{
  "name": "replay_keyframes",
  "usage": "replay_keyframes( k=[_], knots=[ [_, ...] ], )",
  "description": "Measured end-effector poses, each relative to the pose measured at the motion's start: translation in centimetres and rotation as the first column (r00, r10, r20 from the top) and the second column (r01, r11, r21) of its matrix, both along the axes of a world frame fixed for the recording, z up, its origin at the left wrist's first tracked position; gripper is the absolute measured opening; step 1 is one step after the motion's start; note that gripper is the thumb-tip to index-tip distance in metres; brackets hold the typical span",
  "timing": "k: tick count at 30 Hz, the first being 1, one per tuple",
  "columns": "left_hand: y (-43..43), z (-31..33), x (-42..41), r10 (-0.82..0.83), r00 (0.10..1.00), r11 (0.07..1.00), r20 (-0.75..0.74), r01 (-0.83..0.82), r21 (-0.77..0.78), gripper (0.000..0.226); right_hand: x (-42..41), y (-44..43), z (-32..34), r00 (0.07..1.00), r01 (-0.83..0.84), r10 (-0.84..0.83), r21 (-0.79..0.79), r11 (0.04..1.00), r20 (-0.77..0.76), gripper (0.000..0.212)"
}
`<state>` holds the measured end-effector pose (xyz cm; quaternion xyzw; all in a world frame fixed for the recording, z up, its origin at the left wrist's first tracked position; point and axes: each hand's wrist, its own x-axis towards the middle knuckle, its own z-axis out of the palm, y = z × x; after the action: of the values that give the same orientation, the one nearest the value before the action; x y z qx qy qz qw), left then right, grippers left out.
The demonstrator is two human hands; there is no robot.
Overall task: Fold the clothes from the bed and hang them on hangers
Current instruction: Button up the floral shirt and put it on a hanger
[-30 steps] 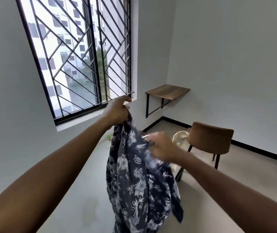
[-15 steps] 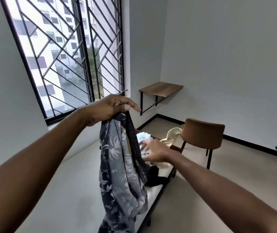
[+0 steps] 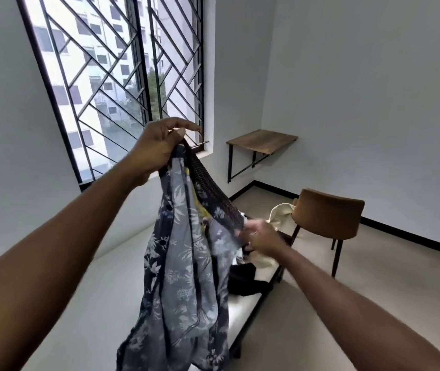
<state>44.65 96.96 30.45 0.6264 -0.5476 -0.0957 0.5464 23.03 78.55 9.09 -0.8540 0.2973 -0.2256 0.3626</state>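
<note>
Left hand: raised, fingers curled round the gathered top of the floral shirt and the neck of a dark ribbed hanger. The shirt hangs free from that grip, in the air in front of the bed. Right hand: at the hanger's lower end, against the shirt (blurred; grip cannot be told). A black garment and a cream garment lie on the bed's far end. A brown chair stands just beside its far right corner.
</note>
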Motion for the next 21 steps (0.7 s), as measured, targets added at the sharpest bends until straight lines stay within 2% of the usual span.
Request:
replay_keyframes(
  k=[2,3,5,7,11,16,17,18,19,20,21],
  knots=[
    [0.3,-0.3,2.2,0.075,0.995,0.995,0.058,-0.078,0.054,0.025,-1.6,-3.0,3.2,0.945,0.276,-0.26,-0.059,0.959,0.198,0.025],
    [0.5,-0.6,3.1,0.128,0.981,0.986,0.149,-0.142,0.09,0.024,-2.2,-4.1,4.9,0.902,0.383,-0.341,-0.123,0.916,0.266,0.028],
    [0.6,-1.5,4.3,0.235,0.887,0.941,0.398,-0.31,0.137,0.022,-3.1,-5.4,7.9,0.856,0.457,-0.358,-0.22,0.862,0.374,0.028],
    [0.4,-2.5,5.1,0.312,0.792,0.884,0.525,-0.445,0.147,0.021,-3.0,-5.8,10.2,0.871,0.422,-0.28,-0.323,0.847,0.403,0.025],
    [-0.2,-3.4,4.8,0.459,0.701,0.815,0.546,-0.577,0.054,0.025,-2.2,-5.7,12.9,0.876,0.439,-0.264,-0.442,0.782,0.404,0.023],
    [-0.7,-3.5,3.4,0.584,0.672,0.773,0.455,-0.631,-0.061,0.022,-1.5,-3.0,13.8,0.745,0.587,-0.252,-0.427,0.688,0.617,0.022],
    [-0.9,-3.6,3.3,0.6,0.675,0.764,0.43,-0.642,-0.058,0.021,-0.9,-2.1,13.5,0.777,0.547,-0.225,-0.453,0.704,0.588,0.022],
    [-1.0,-3.7,3.1,0.612,0.681,0.755,0.403,-0.655,-0.039,0.02,-0.1,-1.2,13.0,0.863,0.44,-0.203,-0.489,0.754,0.463,0.022],
    [-1.3,-4.0,3.1,0.61,0.698,0.755,0.375,-0.656,-0.006,0.02,0.8,-0.2,12.3,0.952,0.283,-0.184,-0.48,0.831,0.243,0.023],
    [-1.5,-4.5,3.0,0.603,0.718,0.757,0.346,-0.652,0.035,0.021,1.5,0.7,11.5,0.986,0.159,-0.161,-0.421,0.893,0.031,0.021],
    [-1.8,-5.0,3.0,0.593,0.736,0.761,0.325,-0.645,0.073,0.023,2.0,1.4,11.1,0.986,0.125,-0.156,-0.359,0.925,-0.057,0.015]
  ],
)
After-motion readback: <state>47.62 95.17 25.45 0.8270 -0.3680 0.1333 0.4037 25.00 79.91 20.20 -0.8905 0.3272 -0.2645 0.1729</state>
